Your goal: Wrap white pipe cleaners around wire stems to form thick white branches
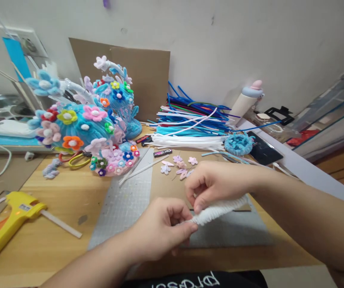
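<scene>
A white fuzzy strip (224, 210), ridged like a tightly wound pipe cleaner, slants between my hands over the front of the grey cutting mat (114, 218). Its thin left end is pinched between thumb and fingers of my left hand (164, 228). With curled fingers, my right hand (219, 182) grips the strip from above, close to that end. The strip's far end runs under my right wrist. Small pastel fuzzy flowers (192, 161) lie on a brown cardboard sheet (162, 192) just beyond my hands.
At left, a yellow glue gun (24, 210) lies with its glue stick sticking out. Behind it stand blue flower-covered pipe-cleaner figures (78, 124) and scissors (80, 160). Pipe cleaners (189, 140) are heaped at the back, near a blue fuzzy ring (239, 143) and a phone (263, 148).
</scene>
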### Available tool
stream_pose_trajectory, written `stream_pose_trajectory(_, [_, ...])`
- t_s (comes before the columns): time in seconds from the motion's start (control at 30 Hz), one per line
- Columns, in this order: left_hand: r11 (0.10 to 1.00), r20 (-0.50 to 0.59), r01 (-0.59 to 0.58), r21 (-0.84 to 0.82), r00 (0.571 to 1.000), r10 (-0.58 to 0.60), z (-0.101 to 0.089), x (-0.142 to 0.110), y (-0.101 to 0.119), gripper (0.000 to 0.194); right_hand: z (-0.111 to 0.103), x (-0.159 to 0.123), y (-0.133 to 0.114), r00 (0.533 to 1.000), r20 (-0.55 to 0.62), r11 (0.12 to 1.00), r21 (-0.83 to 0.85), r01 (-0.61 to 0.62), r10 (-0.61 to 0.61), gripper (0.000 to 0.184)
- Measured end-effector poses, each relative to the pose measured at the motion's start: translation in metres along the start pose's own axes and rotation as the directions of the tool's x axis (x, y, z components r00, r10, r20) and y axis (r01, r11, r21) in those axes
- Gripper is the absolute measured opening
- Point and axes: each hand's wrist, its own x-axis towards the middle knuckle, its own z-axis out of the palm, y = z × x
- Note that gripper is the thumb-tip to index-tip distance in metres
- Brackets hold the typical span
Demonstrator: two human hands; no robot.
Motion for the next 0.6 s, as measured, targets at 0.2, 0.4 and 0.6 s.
stream_pose_trajectory(0.2, [0.972,-0.168,-0.135,-0.191,0.98,0.103,-0.011,-0.004,0.011,0.034,0.033,0.01,0.021,0.923,-0.38,0.868,0.438,0.234,-0.057,0.025])
stream_pose_trajectory(0.4, [0.966,-0.356,-0.212,-0.149,0.923,0.147,-0.014,0.006,0.011,0.033,0.073,0.002,0.01,0.724,-0.686,0.997,-0.073,0.03,-0.072,0.023])
stream_pose_trajectory(0.6, [0.987,-0.454,-0.157,-0.012,0.881,0.135,-0.013,0.015,0.019,0.029,0.069,-0.003,0.006,0.678,-0.642,0.806,-0.579,-0.124,-0.358,0.028])
